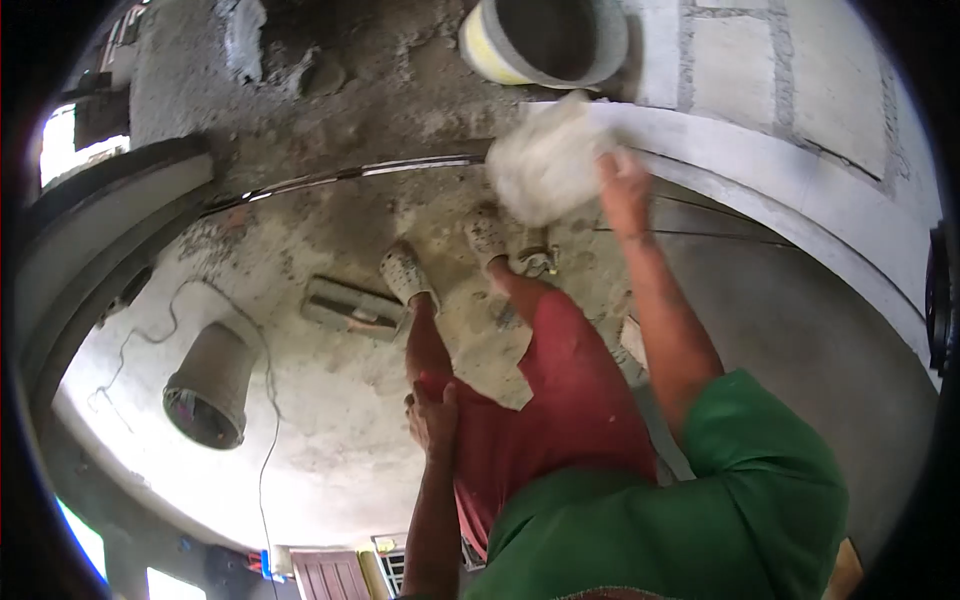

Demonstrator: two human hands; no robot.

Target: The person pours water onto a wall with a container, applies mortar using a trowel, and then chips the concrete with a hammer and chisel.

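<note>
My right hand (625, 190) grips the edge of a whitish, soft-looking slab (548, 160). The slab is smeared by motion, so its exact kind does not show. It is in front of my feet, just below a large yellowish-white bucket (490, 50). On my left thigh, against the red shorts (590, 420), rests my left hand (432, 420), its fingers apart and holding nothing. A rectangular plastering float (352, 308) with a handle lies on the floor beside my left shoe (402, 272).
A grey bucket (212, 380) lies tipped at the left, near a thin cable (268, 400) trailing over the floor. A dark-and-light strip (370, 168) crosses the floor ahead. Pale wall edges curve at the left (110, 220) and right (790, 165).
</note>
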